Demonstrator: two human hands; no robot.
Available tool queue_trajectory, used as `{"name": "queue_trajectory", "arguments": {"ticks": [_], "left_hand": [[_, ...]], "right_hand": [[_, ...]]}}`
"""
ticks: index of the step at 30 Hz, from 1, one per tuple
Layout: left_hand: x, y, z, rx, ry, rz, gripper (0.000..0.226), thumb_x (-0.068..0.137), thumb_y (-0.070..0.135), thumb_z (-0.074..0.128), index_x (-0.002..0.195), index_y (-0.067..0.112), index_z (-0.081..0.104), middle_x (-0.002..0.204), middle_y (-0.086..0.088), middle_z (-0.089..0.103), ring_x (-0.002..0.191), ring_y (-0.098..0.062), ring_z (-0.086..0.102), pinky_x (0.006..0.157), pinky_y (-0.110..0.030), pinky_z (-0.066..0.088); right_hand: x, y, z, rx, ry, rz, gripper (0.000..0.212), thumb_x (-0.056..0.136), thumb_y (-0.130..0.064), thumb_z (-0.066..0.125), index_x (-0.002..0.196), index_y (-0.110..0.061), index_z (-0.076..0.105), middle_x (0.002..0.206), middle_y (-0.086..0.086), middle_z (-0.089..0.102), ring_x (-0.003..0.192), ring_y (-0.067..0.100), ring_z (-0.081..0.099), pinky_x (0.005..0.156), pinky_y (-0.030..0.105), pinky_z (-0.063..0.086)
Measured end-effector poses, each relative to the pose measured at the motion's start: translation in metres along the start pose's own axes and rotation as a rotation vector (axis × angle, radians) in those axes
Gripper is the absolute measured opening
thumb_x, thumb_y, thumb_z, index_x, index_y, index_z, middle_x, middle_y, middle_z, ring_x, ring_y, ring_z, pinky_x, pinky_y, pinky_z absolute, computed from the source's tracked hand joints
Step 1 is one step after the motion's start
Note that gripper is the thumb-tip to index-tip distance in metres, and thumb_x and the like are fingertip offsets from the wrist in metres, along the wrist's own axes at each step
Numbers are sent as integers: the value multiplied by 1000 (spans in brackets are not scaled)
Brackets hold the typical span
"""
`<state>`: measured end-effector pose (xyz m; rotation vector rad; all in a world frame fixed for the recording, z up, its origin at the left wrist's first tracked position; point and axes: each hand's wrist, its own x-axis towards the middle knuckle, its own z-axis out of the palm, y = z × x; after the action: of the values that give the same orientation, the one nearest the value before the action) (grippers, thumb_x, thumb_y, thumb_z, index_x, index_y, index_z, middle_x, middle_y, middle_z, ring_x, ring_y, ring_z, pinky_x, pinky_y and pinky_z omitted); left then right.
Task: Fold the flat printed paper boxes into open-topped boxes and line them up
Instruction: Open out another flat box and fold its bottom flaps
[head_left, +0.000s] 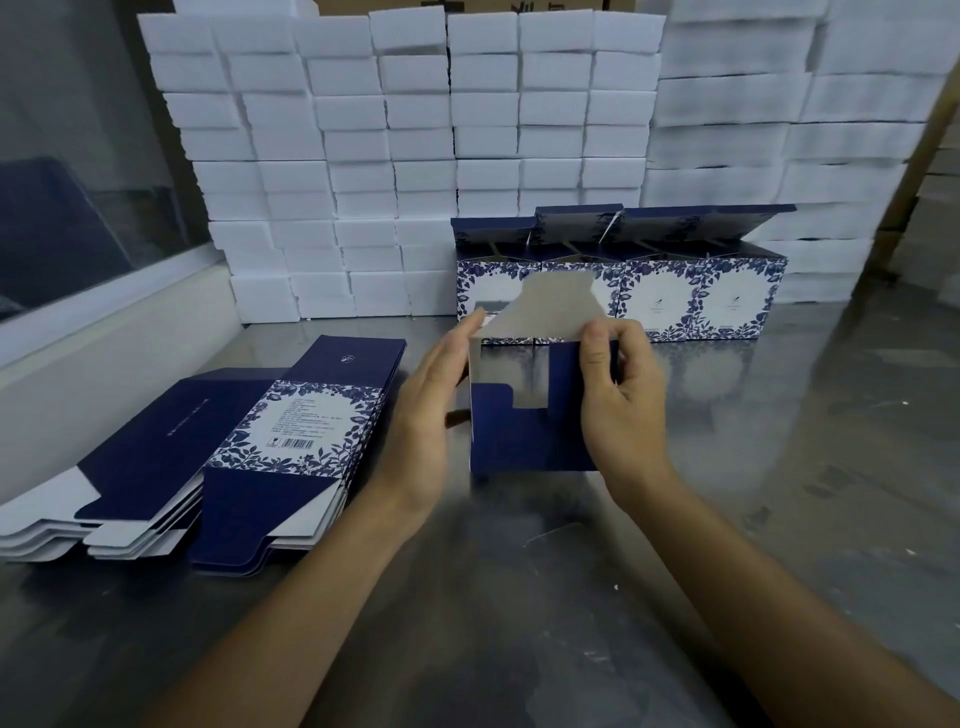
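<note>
- Folding one box (524, 431) in mid-air just above the counter (519, 597); navy panels face the camera, grey inside and flaps show at the top.
- Left hand (426, 415): fingers straight, flat against the box's left wall, bracing it.
- Right hand (621, 387): fingers and thumb curled round the right edge near the top, pinching the wall and flap.
- Four finished boxes (618, 291) stand in a row behind, side by side, lids up, against the white foam blocks (395, 156).
- Flat blanks (218, 447) lie in two overlapping stacks on the left, well apart from the row.
- Judgement: bottom flaps look only partly interlocked.
- Risk: pressing a flap in out of order could jam or crease the card.
- Risk: one-sided squeeze from the right hand may skew the walls, so the box would stand crooked in the line.
- Risk: setting it down too near the row could nudge the standing boxes out of alignment, since they look light.
</note>
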<state>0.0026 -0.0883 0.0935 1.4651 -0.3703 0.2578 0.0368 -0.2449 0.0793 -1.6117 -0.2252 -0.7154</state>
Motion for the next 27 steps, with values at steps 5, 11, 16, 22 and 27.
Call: {"name": "queue_trajectory", "arguments": {"ticks": [5,11,16,22,27], "left_hand": [[0,-4,8,198,72,74,60,81,56,53,137,36,45,129,27,54,125,4,51,105,-23,44],[6,-17,-5,431,194,192,27,91,38,64,93,18,45,91,8,60,90,-7,61,78,-31,52],[5,-18,-10,678,203,335,47,96,53,39,73,13,39,56,7,36,53,-12,36,49,-25,30],[7,-12,-14,904,244,487,38,103,33,39,69,16,37,51,9,30,43,-22,33,44,-35,26],[8,-10,-15,1037,263,568,43,102,30,35,66,7,42,52,1,31,43,-33,32,46,-33,22]], "right_hand": [[2,-3,-2,67,60,39,24,106,-31,47,83,-26,53,87,4,54,79,13,49,72,32,42],[1,-7,0,63,30,24,24,106,-31,45,84,-24,51,86,5,50,81,18,46,74,35,40],[-3,-9,3,52,-29,31,23,105,-32,45,84,-25,51,88,3,48,85,18,44,77,35,37],[-4,-9,4,28,-75,5,24,106,-31,42,83,-27,47,89,5,46,85,20,43,77,38,37],[-3,-8,4,40,-57,11,26,106,-32,42,82,-25,46,88,7,45,85,22,42,77,41,37]]}}
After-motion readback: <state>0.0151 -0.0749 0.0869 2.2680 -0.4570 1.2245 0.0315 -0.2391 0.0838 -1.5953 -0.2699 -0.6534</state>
